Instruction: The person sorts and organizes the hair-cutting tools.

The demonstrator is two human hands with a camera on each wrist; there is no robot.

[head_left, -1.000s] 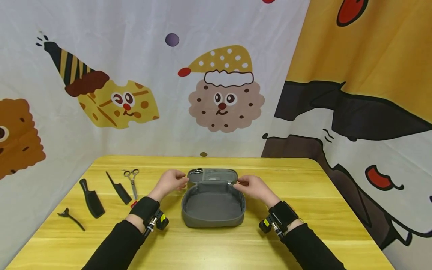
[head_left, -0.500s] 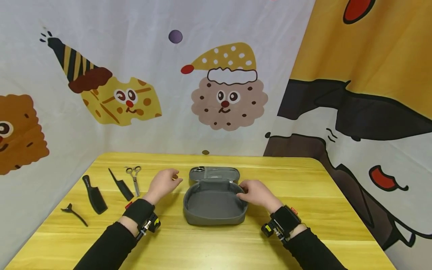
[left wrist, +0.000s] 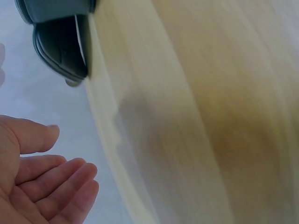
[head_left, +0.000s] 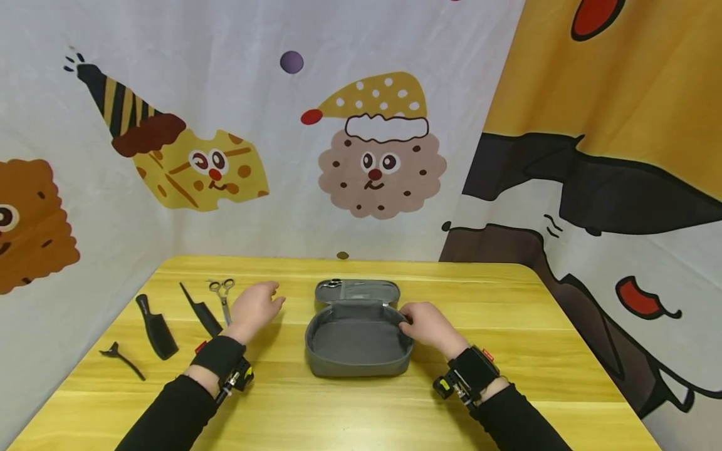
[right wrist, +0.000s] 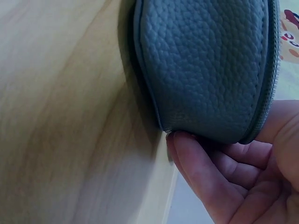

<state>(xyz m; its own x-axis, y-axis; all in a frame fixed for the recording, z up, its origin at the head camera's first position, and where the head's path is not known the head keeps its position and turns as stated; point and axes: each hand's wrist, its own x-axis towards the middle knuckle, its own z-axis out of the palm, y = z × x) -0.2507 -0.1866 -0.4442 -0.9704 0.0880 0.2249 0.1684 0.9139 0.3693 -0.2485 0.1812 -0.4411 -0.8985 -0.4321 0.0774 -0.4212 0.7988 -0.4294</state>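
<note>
Head view: right hand (head_left: 431,326) pinches the right wall of the open grey case (head_left: 358,369) on the table (head_left: 507,313); left hand (head_left: 254,311), fingers relaxed, hovers between case and scissors (head_left: 225,304), two combs (head_left: 160,334), clip (head_left: 123,361).

You seem to be in a curtained booth: cartoon-printed cloth (head_left: 293,156) hangs behind and along both sides of your wood-grain bench (head_left: 507,326).
</note>
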